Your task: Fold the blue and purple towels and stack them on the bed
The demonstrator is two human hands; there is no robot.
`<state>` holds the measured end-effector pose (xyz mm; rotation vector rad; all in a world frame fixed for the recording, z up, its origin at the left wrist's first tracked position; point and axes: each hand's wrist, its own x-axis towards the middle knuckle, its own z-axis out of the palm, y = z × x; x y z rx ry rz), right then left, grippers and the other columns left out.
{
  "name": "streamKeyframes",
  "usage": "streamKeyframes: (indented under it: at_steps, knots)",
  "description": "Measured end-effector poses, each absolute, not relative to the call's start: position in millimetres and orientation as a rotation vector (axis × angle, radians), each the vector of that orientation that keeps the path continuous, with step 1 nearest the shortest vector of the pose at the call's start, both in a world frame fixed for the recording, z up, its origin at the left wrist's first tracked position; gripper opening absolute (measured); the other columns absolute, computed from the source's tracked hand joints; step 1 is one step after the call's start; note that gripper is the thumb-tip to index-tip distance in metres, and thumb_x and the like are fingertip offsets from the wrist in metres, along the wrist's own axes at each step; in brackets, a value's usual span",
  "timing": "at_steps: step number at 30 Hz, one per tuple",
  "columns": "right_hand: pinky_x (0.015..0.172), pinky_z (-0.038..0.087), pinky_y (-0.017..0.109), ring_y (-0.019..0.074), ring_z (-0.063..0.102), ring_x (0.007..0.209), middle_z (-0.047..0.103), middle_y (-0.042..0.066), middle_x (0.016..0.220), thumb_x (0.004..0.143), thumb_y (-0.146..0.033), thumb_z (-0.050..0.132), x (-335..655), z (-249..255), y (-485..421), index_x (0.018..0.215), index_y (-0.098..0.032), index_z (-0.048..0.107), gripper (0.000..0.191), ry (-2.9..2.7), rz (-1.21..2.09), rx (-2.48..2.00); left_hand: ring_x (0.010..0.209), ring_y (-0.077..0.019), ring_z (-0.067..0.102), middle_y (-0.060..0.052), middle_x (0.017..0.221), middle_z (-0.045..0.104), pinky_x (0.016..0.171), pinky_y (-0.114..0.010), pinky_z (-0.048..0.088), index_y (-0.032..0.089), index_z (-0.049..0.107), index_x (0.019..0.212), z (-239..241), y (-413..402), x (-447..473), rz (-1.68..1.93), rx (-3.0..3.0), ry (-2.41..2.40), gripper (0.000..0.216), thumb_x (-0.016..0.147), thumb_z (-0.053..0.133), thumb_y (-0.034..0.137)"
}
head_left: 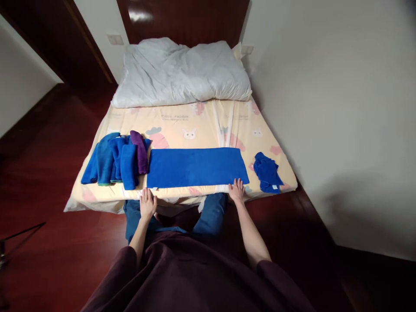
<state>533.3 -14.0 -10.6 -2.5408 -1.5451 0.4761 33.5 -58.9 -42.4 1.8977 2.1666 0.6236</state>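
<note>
A blue towel lies spread flat as a long rectangle across the near edge of the bed. My left hand rests flat by the towel's near left corner, fingers stretched out. My right hand lies open at the towel's near right corner, fingertips touching its edge. Neither hand holds anything.
A pile of blue towels with one purple towel sits left of the spread one. A crumpled blue towel lies to the right. A grey duvet covers the bed's far end. A white wall stands right, dark wooden floor left.
</note>
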Motion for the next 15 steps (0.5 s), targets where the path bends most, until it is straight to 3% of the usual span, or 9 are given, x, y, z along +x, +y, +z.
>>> streamKeyframes:
  at_steps: [7,12,15]
  knots:
    - [0.121,0.033,0.058,0.0349,0.035,0.152,0.047,0.020,0.158,0.097,-0.033,0.039,449.5,-28.1,-69.1,0.147,-0.009,0.056,0.058,-1.452,0.359,-2.156,0.159,-0.0356,0.014,-0.022,0.169,0.025,0.128,-0.057,0.028,0.006,0.024,0.163,-46.3,-88.6,28.8,0.579,1.909,2.024,0.080,0.090,0.047,0.028]
    - [0.113,0.044,0.057,0.0342,0.056,0.133,0.062,0.022,0.141,0.098,-0.037,0.037,388.6,-33.9,-78.1,0.145,-0.010,0.056,0.058,-1.329,0.528,-1.893,0.160,-0.0365,0.011,-0.025,0.169,0.023,0.128,-0.057,0.027,0.003,0.025,0.161,-43.8,-90.5,33.8,0.564,1.883,2.006,0.079,0.089,0.048,0.027]
    - [0.105,0.052,0.051,0.0325,0.063,0.125,0.062,0.024,0.142,0.099,-0.042,0.035,367.1,-37.2,-71.1,0.148,-0.006,0.051,0.063,-1.313,0.757,-1.793,0.160,-0.0380,0.010,-0.027,0.169,0.019,0.129,-0.056,0.025,0.000,0.026,0.160,-43.4,-89.5,35.7,0.544,1.881,2.017,0.079,0.089,0.048,0.027]
